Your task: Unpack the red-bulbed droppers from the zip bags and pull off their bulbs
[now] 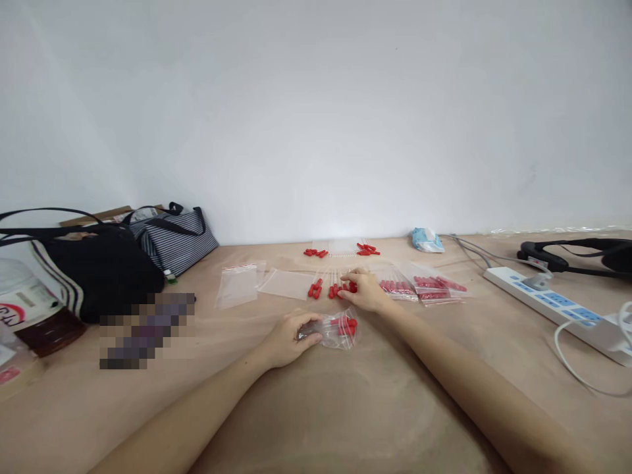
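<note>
Running crosswise over the bench (306, 421), the clear bag (330, 340) is pinched at one end by the left hand (293, 337), with red pieces (351, 324) inside at the other end. The loose red-tipped sticks (334, 289) are laid out just beyond the bag, long axes pointing away from the hands, red ends facing back. The right hand (363, 291) is clearly closer to those, fingers curled down over them, but whether any are pinched honestly can't be told

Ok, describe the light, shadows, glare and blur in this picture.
Head view, throughout: soft, fairly even light on the wall; glints on the clear bag in the left hand; a dark shadow along the right forearm; fine detail soft on the small red pieces; a pixelated patch at left hiding what lies there.
</note>
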### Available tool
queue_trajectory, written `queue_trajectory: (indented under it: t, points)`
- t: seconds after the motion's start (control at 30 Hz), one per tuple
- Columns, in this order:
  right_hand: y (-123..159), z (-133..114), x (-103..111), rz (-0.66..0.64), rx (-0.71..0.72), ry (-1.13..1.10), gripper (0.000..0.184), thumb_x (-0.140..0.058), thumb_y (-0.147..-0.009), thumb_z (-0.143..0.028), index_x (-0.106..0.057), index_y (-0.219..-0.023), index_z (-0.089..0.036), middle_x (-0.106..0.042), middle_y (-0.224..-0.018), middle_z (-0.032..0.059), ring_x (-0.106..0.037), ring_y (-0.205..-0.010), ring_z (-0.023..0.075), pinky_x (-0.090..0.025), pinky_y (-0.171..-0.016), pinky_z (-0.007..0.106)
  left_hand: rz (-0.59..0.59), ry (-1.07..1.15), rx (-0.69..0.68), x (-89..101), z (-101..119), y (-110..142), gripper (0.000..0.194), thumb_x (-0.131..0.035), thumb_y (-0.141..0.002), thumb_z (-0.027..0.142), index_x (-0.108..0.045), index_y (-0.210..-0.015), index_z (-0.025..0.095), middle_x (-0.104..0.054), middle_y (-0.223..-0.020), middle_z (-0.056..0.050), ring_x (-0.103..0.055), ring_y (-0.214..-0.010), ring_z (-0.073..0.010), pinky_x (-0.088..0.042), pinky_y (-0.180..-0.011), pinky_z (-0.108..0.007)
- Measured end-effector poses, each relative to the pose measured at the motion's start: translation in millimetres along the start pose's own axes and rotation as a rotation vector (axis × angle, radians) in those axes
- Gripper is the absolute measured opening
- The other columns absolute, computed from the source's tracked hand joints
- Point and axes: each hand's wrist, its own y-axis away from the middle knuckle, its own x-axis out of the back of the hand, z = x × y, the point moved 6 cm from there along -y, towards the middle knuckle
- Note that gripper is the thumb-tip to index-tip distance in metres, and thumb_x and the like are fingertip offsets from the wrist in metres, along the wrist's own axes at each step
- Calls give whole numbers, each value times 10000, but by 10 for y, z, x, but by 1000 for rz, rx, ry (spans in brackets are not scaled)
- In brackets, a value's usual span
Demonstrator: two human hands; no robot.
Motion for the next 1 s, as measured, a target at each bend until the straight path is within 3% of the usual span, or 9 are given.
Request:
queue_trajectory:
  t: [0.1, 0.27, 0.33, 0.5, 0.63, 0.73, 0.9, 1.0]
  points:
    - [94, 1, 106, 5, -33, -60, 303, -599, -702, -352, -617, -939, -163, -557, -926, 70, -533, -862, 183, -398, -786, 337, -2, -5, 12, 3, -6, 2, 258, -538, -759, 284, -585, -996, 194, -621, -912, -35, -540, -815, -167, -414, -746, -284]
    - [454, -24, 339, 131, -31, -225, 186, -514, -771, -325, -594, -716, -167, -563, -655, 23, -499, -599, 128, -404, -570, 260, -13, 7, 9, 9, 8, -1, 253, -535, -761, 275, -583, -996, 195, -629, -923, -31, -541, -830, -170, -416, -762, -290]
    - [597, -144, 325, 34, 85, -252, 184, -536, -763, -333, -591, -677, -180, -577, -647, 22, -510, -618, 133, -410, -595, 269, -14, 9, 4, 9, 13, -2, 258, -532, -764, 278, -579, -1006, 200, -629, -930, -29, -543, -839, -172, -418, -770, -294]
    - [718, -395, 190, -149, 279, -220, 219, -569, -756, -366, -623, -906, -215, -617, -908, 53, -532, -813, 163, -398, -762, 320, -26, 44, -7, -9, 10, 8, 339, -525, -773, 295, -524, -1101, 210, -604, -1048, -43, -545, -936, -180, -418, -837, -315]
    - [645, -399, 69, -236, 232, -102, 339, -595, -708, -461, -611, -898, -180, -592, -841, 62, -497, -796, 178, -389, -735, 319, -77, 49, -28, -45, 7, 24, 407, -506, -792, 310, -450, -1187, 228, -549, -1174, -43, -515, -1043, -184, -388, -907, -333]
    - [626, -360, 52, -273, 175, -76, 348, -633, -658, -476, -580, -788, -157, -551, -771, 51, -472, -754, 172, -390, -688, 301, -124, 5, -53, -67, 21, 40, 437, -489, -805, 328, -414, -1226, 238, -494, -1244, -50, -468, -1113, -200, -355, -949, -362]
    - [668, -278, 59, -351, 55, -355, 208, -625, -654, -223, -460, -771, -176, -475, -634, -41, -434, -565, 90, -363, -520, 201, -200, -67, -83, -80, 69, 68, 496, -481, -806, 325, -354, -1276, 234, -402, -1326, -59, -345, -1224, -219, -260, -1020, -416]
    - [704, -278, 75, -410, 73, -448, 197, -580, -639, -149, -454, -786, -182, -445, -591, -69, -402, -517, 69, -335, -483, 184, -218, -81, -131, -74, 118, 70, 491, -481, -808, 306, -350, -1277, 248, -399, -1331, -40, -321, -1239, -208, -163, -1058, -439]
